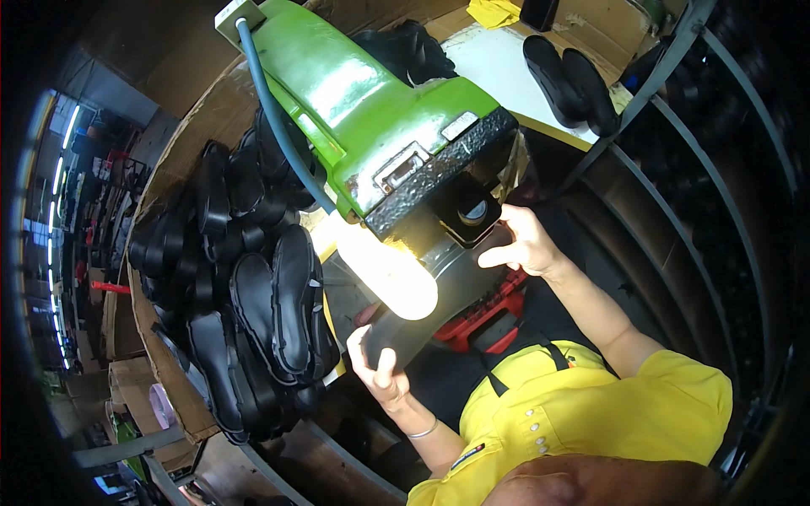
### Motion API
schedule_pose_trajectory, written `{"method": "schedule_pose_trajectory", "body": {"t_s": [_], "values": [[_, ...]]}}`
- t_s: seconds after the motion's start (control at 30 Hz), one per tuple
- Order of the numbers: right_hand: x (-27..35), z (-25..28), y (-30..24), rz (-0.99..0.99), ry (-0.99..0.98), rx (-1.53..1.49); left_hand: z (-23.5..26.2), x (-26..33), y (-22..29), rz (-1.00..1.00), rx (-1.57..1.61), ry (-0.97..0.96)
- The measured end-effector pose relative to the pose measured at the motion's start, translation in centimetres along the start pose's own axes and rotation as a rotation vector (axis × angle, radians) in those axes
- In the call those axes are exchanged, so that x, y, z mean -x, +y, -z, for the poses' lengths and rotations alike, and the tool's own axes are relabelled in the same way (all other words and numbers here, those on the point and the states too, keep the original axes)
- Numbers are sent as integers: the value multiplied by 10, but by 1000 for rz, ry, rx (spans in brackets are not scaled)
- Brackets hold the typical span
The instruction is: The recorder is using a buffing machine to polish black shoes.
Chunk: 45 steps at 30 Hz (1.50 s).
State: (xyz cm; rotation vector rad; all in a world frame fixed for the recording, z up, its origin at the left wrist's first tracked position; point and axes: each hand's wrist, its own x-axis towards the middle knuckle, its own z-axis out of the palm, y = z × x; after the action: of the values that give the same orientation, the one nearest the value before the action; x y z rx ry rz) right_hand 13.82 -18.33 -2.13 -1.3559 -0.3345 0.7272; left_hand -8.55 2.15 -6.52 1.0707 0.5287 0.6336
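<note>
I hold a black shoe sole (443, 282) under the dark head of a green machine (371, 110). My left hand (377, 371) grips the sole's near end, fingers wrapped round it. The sole's far end, just below the machine's black round part (471, 211), is in my right hand (521, 244). A bright lamp (390, 274) glows right over the sole and hides its middle.
A heap of black soles (245, 287) lies on cardboard at my left. Two more black soles (569, 80) rest on a white surface at the top right. A red part (489, 316) sits under the held sole. Curved metal rails (717, 253) run along the right.
</note>
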Motion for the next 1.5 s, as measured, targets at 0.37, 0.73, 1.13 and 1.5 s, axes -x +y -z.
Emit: {"method": "schedule_pose_trajectory", "body": {"t_s": [0.37, 0.73, 1.13, 1.5], "values": [[3, 36, -7, 174, 83, -104, -116, -40, 7, -474, -1157, -290], [-2, 3, -7, 21, 107, -162, -82, -53, 6, -707, -1735, -398], [3, -14, -8, 332, 107, 165, -62, -42, -21, -180, -801, -332], [9, -21, -8, 174, 103, 98, -79, -54, -14, -351, -1033, -222]]}}
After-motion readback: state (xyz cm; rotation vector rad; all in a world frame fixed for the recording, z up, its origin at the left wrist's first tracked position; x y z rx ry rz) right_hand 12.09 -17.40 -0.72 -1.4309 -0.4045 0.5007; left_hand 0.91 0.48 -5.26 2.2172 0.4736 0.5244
